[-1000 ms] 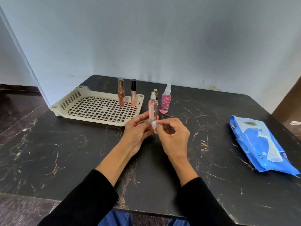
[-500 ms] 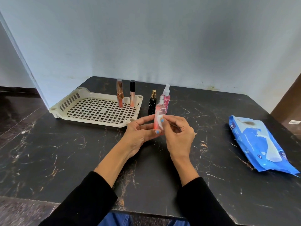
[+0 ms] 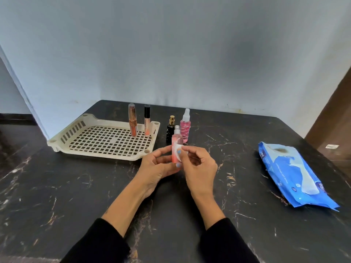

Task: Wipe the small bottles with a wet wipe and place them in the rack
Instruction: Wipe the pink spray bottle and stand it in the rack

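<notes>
My left hand (image 3: 156, 168) holds a small pink bottle (image 3: 176, 143) upright above the table's middle. My right hand (image 3: 199, 168) presses a small white piece of wet wipe (image 3: 178, 150) against the bottle's side. A cream plastic rack (image 3: 79, 138) lies at the back left, with a copper tube (image 3: 132, 120) and a black-capped tube (image 3: 147, 120) standing in its far right corner. Just right of the rack stand a black bottle with a gold cap (image 3: 170, 130) and a pink spray bottle (image 3: 185, 126).
A blue pack of wet wipes (image 3: 292, 175) lies at the right side of the black marble table (image 3: 57, 196). A pale wall rises behind the table. A brown panel stands at the far right edge.
The pink bottle and both hands have shifted slightly right and nearer to me. The wipe has slid along the bottle's side. The black bottle behind is uncovered.
</notes>
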